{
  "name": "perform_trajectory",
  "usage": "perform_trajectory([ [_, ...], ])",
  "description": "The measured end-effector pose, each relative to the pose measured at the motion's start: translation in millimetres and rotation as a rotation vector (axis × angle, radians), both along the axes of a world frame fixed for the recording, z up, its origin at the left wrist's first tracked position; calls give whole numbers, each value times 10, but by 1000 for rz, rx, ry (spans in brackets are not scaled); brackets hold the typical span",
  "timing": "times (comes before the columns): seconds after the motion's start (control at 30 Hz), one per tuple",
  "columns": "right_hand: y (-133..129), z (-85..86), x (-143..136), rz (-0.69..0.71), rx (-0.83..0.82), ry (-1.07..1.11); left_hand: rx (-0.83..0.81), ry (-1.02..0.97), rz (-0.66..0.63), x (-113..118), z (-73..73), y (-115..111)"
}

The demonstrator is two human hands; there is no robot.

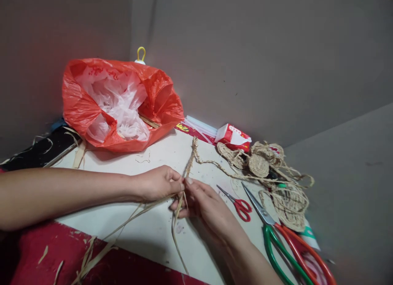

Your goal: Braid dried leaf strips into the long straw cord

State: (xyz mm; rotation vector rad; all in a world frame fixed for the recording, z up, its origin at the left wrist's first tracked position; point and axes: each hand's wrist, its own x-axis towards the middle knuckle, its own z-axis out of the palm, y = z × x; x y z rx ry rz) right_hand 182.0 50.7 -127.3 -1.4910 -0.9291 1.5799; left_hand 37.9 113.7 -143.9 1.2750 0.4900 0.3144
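Observation:
My left hand [164, 182] pinches straw-coloured fibre strands near the middle of the white tabletop. Close beside it on the right, my right hand [199, 197] has its thumb and fingers closed on the same strands. A braided fibre cord [190, 160] runs up from between the hands, bends near the back and trails right. Loose strands [132, 217] hang down to the left and below the hands. Coiled braided pieces [259, 164] are piled at the right.
An orange-red plastic bag [78, 121] with white plastic inside stands at the back left. Small red-handled scissors [242, 209] and large scissors with green and red handles [268, 225] lie right. A tissue pack [233, 138] sits by the wall.

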Motion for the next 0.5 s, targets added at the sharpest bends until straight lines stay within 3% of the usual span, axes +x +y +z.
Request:
perform_trajectory([
  [0.13, -58, -90, -88, 39, -109, 187, 87, 75, 51, 9, -30, -29],
  [0.37, 32, -115, 115, 192, -67, -23, 63, 37, 8, 43, 2, -6],
  [0.5, 41, -144, 135, 217, -111, 132, 34, -47, -41, 43, -41, -6],
])
